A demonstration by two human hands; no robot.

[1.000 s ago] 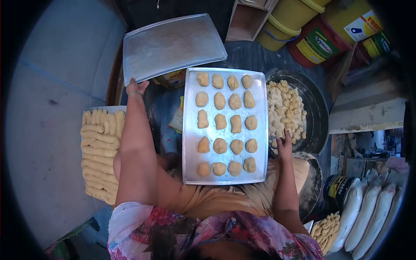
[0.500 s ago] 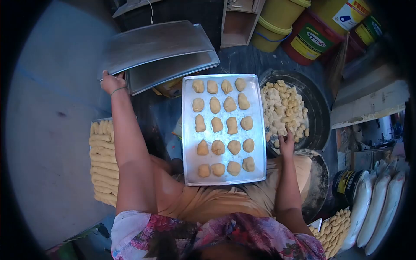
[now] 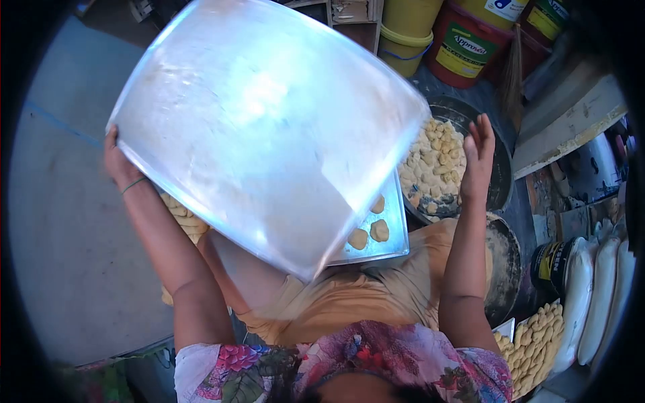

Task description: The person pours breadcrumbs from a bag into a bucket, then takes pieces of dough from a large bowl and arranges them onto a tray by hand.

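Observation:
My left hand (image 3: 121, 161) grips the left edge of a large metal baking tray (image 3: 262, 127), held tilted high over my lap. Its bare, shiny face fills much of the view. Beneath it, a second baking tray (image 3: 395, 243) shows only its lower right part, with a few dough pieces (image 3: 379, 230) on it; the remainder is hidden. My right hand (image 3: 478, 158) is raised with fingers spread, touching nothing. It is nearest a dark round basin (image 3: 502, 168) that holds many floury dough lumps (image 3: 433, 161).
Yellow and red buckets (image 3: 463, 50) stand at the back right beside a broom (image 3: 512, 80). Long dough rolls (image 3: 180, 215) lie at my left, partly covered by the lifted tray. At lower right are a tray of small dough pieces (image 3: 537, 342) and filled plastic bags (image 3: 574, 302).
My left hand has brought a baking tray from the stack at the back toward me, over the dough tray. The right hand has risen from the dough lumps in the basin.

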